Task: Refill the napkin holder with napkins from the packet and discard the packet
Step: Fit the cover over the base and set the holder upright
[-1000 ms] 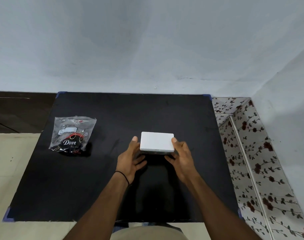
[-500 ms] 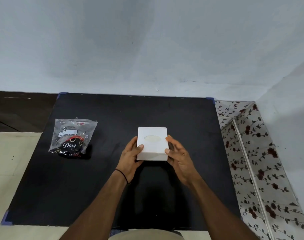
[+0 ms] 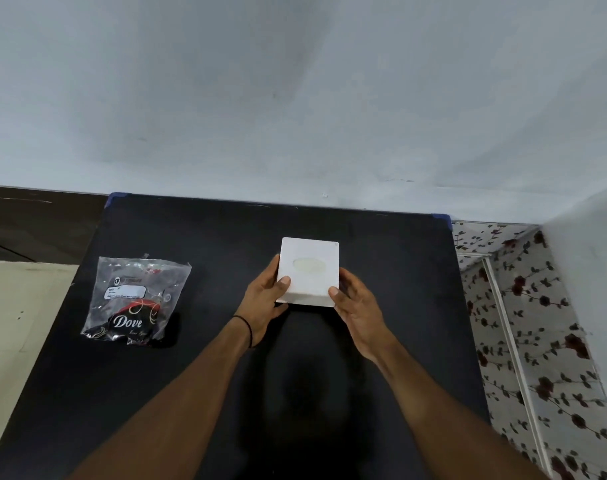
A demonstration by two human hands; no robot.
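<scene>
White square plastic napkin holder (image 3: pixel 309 270) with oval slot up, gripped between both hands over black table (image 3: pixel 208 375): left hand (image 3: pixel 265 303) fingers curled on left side, right hand (image 3: pixel 355 306) on right. Clear Dove packet (image 3: pixel 136 301) lies well left of left fingers.

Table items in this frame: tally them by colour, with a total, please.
White: 1, the napkin holder, held between the left hand and right hand.
Clear with dark printing: 1, the packet, lying flat on the black table.
Total: 2.
</scene>
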